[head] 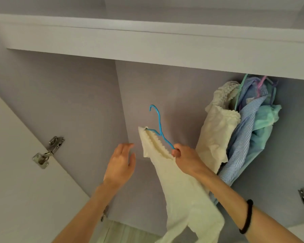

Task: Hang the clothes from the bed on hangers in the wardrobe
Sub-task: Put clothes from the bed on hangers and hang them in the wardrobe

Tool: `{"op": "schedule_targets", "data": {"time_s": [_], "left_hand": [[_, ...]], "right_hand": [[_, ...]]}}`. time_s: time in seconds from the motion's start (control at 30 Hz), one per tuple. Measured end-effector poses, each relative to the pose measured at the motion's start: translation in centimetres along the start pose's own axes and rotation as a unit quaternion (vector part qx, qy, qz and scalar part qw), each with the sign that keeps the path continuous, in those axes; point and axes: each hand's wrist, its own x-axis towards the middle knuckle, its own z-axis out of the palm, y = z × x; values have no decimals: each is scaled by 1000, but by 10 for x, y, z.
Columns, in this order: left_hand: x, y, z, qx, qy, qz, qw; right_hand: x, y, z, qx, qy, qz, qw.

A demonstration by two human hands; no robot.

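Cream garment [186, 186], soft and ribbed with a scalloped neckline, draped on one thin blue hanger [159, 128], left of the hung clothes [235, 130] inside the wardrobe [88, 102]. Right hand [184, 156] with grip curled tight round the hanger's lower arm. Left hand [120, 165] just left of the garment, fingers straight and apart, holding nothing. Three or so hung pieces: one frilled cream, one blue-striped, one mint. One black band [247, 216] circling the right wrist. Two metal hinges [48, 151] left of the hanger.

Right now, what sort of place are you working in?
Most likely inside an open wardrobe: clothes already hang on hangers at the right, a door hinge shows on the left, and the right hand lifts a blue hanger carrying a cream garment.
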Motion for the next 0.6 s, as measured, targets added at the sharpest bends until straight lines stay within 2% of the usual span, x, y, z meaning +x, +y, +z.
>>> {"op": "schedule_targets", "data": {"time_s": [0.07,0.2,0.27,0.5,0.6], "left_hand": [[5,-15,-6,33,-4,-29,999],[9,-49,-19,126,-2,4,992],[2,-60,-30,146,-18,-11,989],[-61,-63,-64,37,-9,-91,995],[-93,-66,-76,26,-14,-112,993]], "right_hand": [[-7,-2,5,-14,25,-28,999],[-20,-11,14,-18,45,-158,986],[-19,-14,18,-1,50,-195,980],[-3,-11,46,60,117,-228,965],[5,-17,54,82,108,-247,960]]}}
